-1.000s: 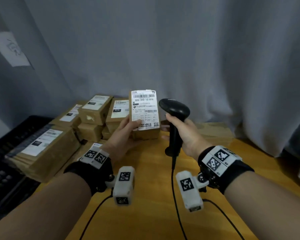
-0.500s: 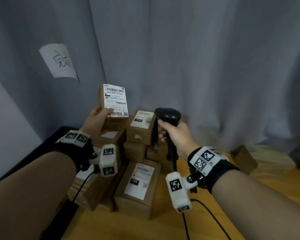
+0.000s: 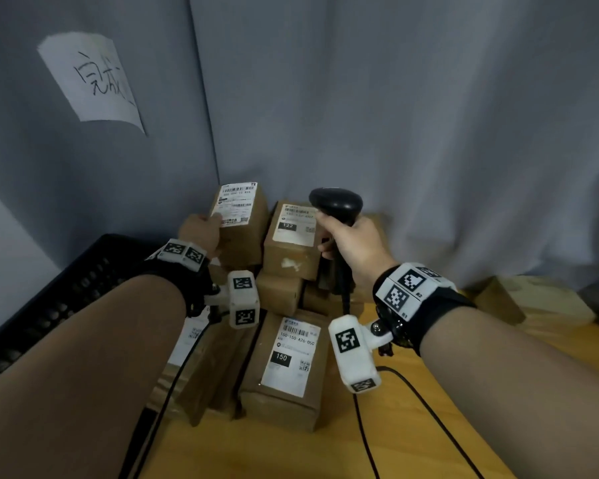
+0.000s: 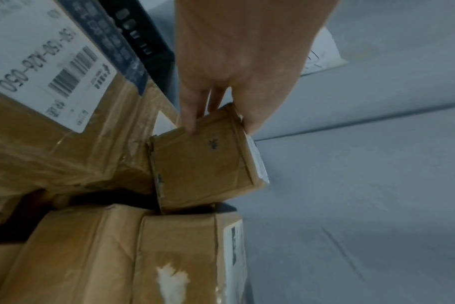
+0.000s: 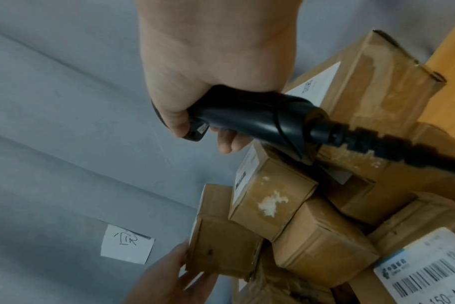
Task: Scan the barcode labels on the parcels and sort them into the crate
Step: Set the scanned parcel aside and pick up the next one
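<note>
Left hand [image 3: 204,233] gripping a small brown parcel [image 3: 243,225], fingers [image 4: 192,115] curled on its underside and thumb on the labelled side. Parcel held upright over the heap, white barcode label [image 3: 235,203] turned toward the head camera. In the left wrist view, lower edge of this parcel very near or touching the box below; cannot tell which.

Right hand [image 3: 351,242] closed around the handle of a black barcode scanner [image 3: 336,203], all fingers wrapped, head of the scanner pointing left and up. Black cable [image 5: 392,148] leaving the bottom of the handle, running down over the boxes and then across the wooden table [image 3: 498,392].

Just beside the held parcel, on its right, a box marked 122 [image 3: 293,233], lying on top of the heap with a torn white patch on its front side. Nearer to the person, a bigger box marked 150 [image 3: 287,364], label facing up, resting on the table. More brown boxes stacked between and beside these two.

Black plastic crate [image 3: 66,292] at the left, behind the left forearm, next to the heap. Inside of it not visible.

White paper note [image 3: 90,81] with handwritten characters fixed on the grey curtain [image 3: 429,115], high at the left. Small wooden block [image 3: 498,299] at the far right on the table, well apart from the heap.
</note>
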The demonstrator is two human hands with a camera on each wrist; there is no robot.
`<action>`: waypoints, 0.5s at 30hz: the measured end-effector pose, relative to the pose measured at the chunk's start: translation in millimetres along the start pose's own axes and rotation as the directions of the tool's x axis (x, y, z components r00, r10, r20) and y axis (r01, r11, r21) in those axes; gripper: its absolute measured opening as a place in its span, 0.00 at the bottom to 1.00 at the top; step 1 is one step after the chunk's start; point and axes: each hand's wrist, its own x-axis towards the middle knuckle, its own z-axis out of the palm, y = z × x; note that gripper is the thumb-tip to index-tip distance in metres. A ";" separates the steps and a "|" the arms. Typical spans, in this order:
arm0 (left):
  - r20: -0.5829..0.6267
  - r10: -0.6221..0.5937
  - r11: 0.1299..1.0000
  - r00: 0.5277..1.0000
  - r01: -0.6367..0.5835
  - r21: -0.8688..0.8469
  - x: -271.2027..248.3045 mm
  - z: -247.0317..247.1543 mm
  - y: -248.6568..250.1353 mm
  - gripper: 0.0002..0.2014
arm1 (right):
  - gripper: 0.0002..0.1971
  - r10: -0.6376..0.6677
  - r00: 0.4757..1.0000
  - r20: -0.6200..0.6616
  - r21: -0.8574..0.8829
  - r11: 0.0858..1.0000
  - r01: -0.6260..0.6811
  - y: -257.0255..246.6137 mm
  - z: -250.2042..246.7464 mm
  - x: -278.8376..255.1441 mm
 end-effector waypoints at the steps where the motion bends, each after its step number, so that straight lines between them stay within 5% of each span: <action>1: -0.058 0.022 0.993 0.998 -0.016 0.114 2.4 -1.1 1.6 0.22 | 0.14 -0.002 1.000 -0.010 -0.006 1.000 0.002 1.1 -2.1 0.7; 3: -0.141 0.112 0.961 0.984 -0.072 0.267 0.8 -4.1 9.4 0.23 | 0.14 -0.001 1.000 -0.026 -0.010 1.000 0.000 3.5 -7.6 1.0; 6: -0.179 0.221 0.951 0.959 -0.171 0.259 -6.0 0.7 25.1 0.21 | 0.08 -0.002 0.999 -0.035 -0.011 1.000 0.002 5.3 -19.9 -3.1; 15: 0.026 0.442 0.864 0.897 -0.433 0.257 -79.4 92.8 79.5 0.17 | 0.14 -0.051 0.996 -0.072 -0.056 0.997 0.047 4.3 -103.6 -14.1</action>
